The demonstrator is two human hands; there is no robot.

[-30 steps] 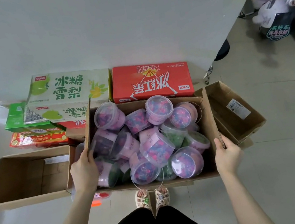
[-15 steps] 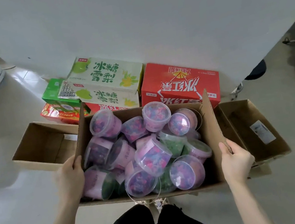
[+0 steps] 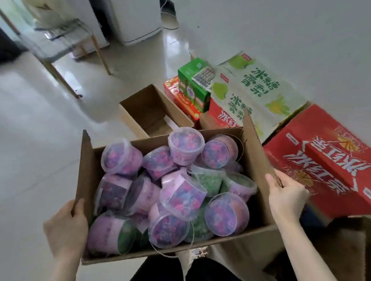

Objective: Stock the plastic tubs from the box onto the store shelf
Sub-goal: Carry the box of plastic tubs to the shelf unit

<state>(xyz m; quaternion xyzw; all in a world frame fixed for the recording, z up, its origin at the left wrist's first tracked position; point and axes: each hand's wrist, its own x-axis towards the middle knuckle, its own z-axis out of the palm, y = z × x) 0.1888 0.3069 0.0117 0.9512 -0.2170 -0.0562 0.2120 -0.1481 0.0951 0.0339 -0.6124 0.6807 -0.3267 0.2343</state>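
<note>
An open cardboard box (image 3: pixel 256 165) is held in front of my body, above the floor. It is piled with several clear plastic tubs (image 3: pixel 184 197) of purple, pink and green contents, lying at all angles. My left hand (image 3: pixel 65 230) grips the box's left wall, thumb over the flap edge. My right hand (image 3: pixel 286 196) grips the right wall the same way. No store shelf is in view.
An empty cardboard box (image 3: pixel 150 112) lies on the floor ahead. Red (image 3: pixel 331 165) and green-and-white (image 3: pixel 251 87) drink cartons are stacked along the wall at right. Another brown box (image 3: pixel 346 258) sits at lower right. A stool (image 3: pixel 65 42) and a white appliance (image 3: pixel 133 9) stand at the back.
I have turned left with the box in both hands. The cartons slid from straight ahead to the right, and the stool and white appliance came into view.
</note>
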